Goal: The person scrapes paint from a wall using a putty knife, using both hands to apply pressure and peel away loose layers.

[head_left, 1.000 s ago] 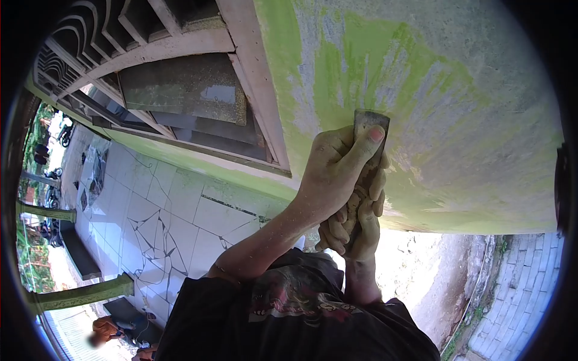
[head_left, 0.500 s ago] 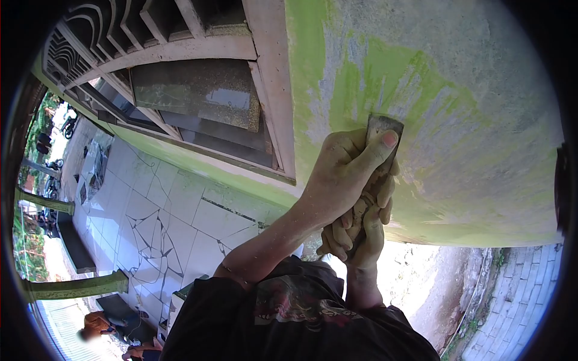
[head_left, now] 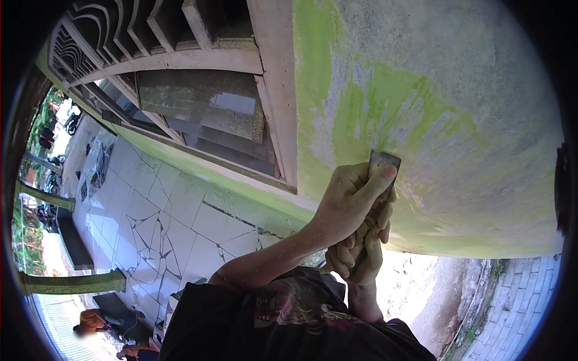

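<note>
My left hand is wrapped round a flat, worn scraper, its thumb pressed along the blade. Just below, my right hand closes round the lower end of the same tool, fingers curled and dusty. The handle is mostly hidden by both hands. The blade's squared edge lies at the green wall, where it seems to touch the surface. Above and right of the blade, streaks of grey show through the green paint.
Left of the wall patch is a window with a pale frame and slatted vents. Below runs a tiled floor with cracked pieces and a thin cable. Another person is at lower left. Grey paving lies at lower right.
Both hands and the scraper have moved down the wall, toward my body. The blade now sits lower, below the streaked area; the grip looks the same.
</note>
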A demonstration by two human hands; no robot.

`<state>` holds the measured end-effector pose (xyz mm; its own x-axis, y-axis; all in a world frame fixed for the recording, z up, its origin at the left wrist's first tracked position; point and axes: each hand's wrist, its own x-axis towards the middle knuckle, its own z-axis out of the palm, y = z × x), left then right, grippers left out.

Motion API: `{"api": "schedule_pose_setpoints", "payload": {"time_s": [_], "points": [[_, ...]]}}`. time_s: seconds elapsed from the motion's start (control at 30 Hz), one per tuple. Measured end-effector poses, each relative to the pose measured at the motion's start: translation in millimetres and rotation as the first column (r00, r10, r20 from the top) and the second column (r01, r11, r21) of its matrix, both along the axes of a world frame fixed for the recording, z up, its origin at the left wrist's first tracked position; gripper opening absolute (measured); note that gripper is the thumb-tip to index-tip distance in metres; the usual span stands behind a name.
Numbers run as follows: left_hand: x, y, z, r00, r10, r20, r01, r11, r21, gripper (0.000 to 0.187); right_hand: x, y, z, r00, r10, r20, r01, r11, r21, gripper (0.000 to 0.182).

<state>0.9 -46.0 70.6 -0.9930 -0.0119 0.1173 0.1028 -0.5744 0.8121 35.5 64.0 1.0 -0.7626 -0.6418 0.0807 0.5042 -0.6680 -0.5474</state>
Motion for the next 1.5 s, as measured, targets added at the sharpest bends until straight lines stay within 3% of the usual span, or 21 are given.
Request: {"api": "schedule_pose_setpoints", "payload": {"time_s": [0.07, 0.2, 0.33, 0.4, 0.47, 0.53, 0.57, 0.67, 0.77, 0.87, 0.9, 1.03, 1.2, 1.27, 1.4, 1.5], "points": [[-1, 0, 3, 1.0, 0.001, 0.005, -0.001, 1.0, -0.002, 0.039, -5, -1, 2, 0.999, 0.05, -0.004, -0.051, 0.998, -0.039, 0.051], [0, -1, 8, 1.0, 0.01, 0.015, -0.009, 1.0, -0.014, 0.039, -6, -3, 9, 0.991, 0.054, -0.124, -0.047, 0.997, 0.06, 0.055], [-1, 0, 3, 1.0, 0.022, -0.013, -0.022, 1.0, -0.022, 0.04, 1, -6, 7, 0.996, -0.078, -0.036, 0.083, 0.98, 0.182, 0.054], [1, -6, 18, 1.0, 0.015, -0.005, -0.015, 0.999, -0.051, 0.04, -1, -11, 16, 0.999, 0.006, -0.053, -0.005, 1.0, 0.028, 0.055], [2, -10, 24, 1.0, 0.015, -0.013, -0.016, 0.993, -0.113, 0.04, 1, -14, 15, 0.997, -0.068, 0.021, 0.067, 0.997, 0.036, 0.055], [2, -8, 14, 0.999, -0.019, 0.03, 0.021, 0.997, -0.076, 0.041, -4, -8, 4, 0.994, 0.087, -0.064, -0.092, 0.992, -0.086, 0.052], [2, -7, 11, 1.0, -0.02, 0.021, 0.021, 0.996, -0.082, 0.041, -3, -6, 4, 0.994, 0.086, -0.074, -0.092, 0.992, -0.091, 0.052], [-1, 0, 7, 0.999, -0.016, 0.035, 0.015, 1.0, 0.026, 0.041, -3, -2, 11, 0.998, 0.056, 0.022, -0.056, 0.998, 0.002, 0.053], [1, -5, 29, 1.0, 0.002, 0.03, -0.001, 1.0, -0.026, 0.041, -5, -8, 26, 0.995, 0.049, -0.086, -0.045, 0.998, 0.048, 0.055], [3, 1, 12, 0.997, 0.012, 0.073, -0.009, 0.999, -0.044, 0.041, -1, 0, 15, 0.998, 0.056, -0.029, -0.054, 0.997, 0.053, 0.054], [4, 3, 10, 0.999, 0.008, 0.046, -0.007, 1.0, -0.012, 0.04, -1, 2, 17, 0.997, 0.035, -0.07, -0.026, 0.991, 0.13, 0.053], [-1, -1, 18, 0.997, 0.075, -0.01, -0.075, 0.994, -0.077, 0.041, -9, -3, 24, 0.996, 0.083, -0.03, -0.082, 0.996, 0.032, 0.054], [6, 3, 13, 0.998, -0.033, 0.044, 0.033, 0.999, -0.005, 0.041, 6, 3, 23, 0.999, 0.019, -0.038, -0.013, 0.988, 0.154, 0.054], [1, 7, 7, 1.0, 0.019, 0.013, -0.019, 1.0, 0.01, 0.041, 2, 3, 20, 1.0, 0.015, -0.027, -0.011, 0.988, 0.151, 0.053], [5, 1, 22, 0.998, 0.047, -0.037, -0.048, 0.998, -0.042, 0.041, -5, 2, 27, 0.998, 0.048, -0.052, -0.045, 0.997, 0.056, 0.054], [-1, 1, 19, 1.0, -0.007, -0.029, 0.007, 1.0, 0.012, 0.041, -7, 6, 26, 0.995, 0.099, -0.032, -0.099, 0.995, 0.004, 0.047]]}}
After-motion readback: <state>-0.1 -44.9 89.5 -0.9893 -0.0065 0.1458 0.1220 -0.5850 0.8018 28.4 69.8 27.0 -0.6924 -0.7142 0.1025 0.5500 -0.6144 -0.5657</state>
